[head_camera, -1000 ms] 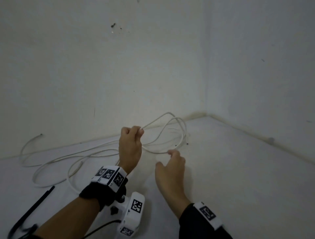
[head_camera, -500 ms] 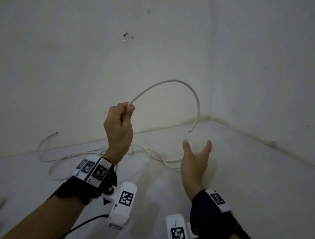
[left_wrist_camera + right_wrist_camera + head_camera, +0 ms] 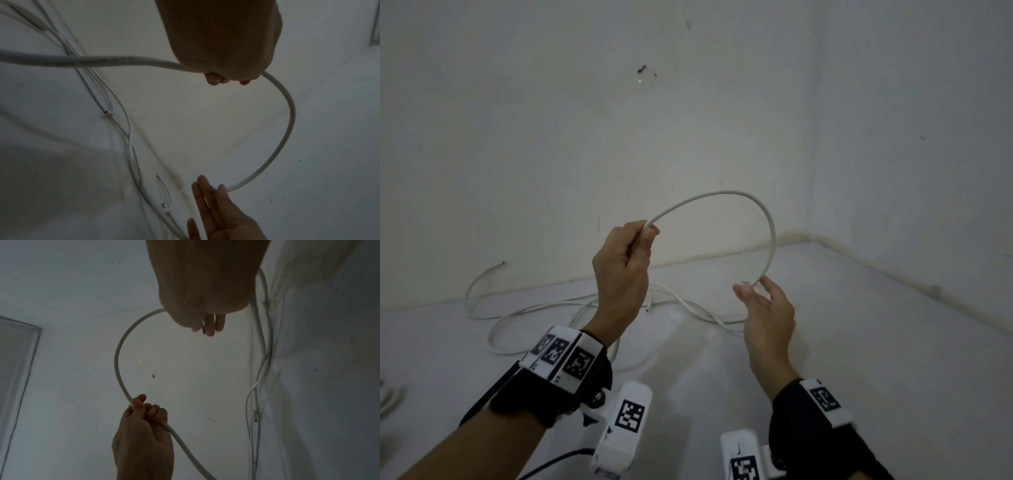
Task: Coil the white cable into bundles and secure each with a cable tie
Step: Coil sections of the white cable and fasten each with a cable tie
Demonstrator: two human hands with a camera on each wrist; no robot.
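The white cable is at the forming of its first loop, as I judge. The left hand is closed around it, thumb on top, and lifts it above the floor. From there it arches to the right and down. Its cut end meets the nearly straight fingers of the right hand, which has not yet closed on it. Next, this end must be taken and brought to the left fist. The cable looks stiff; the rest lies loose along the wall.

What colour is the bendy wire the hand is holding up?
The cable is white, clearest in the head view.
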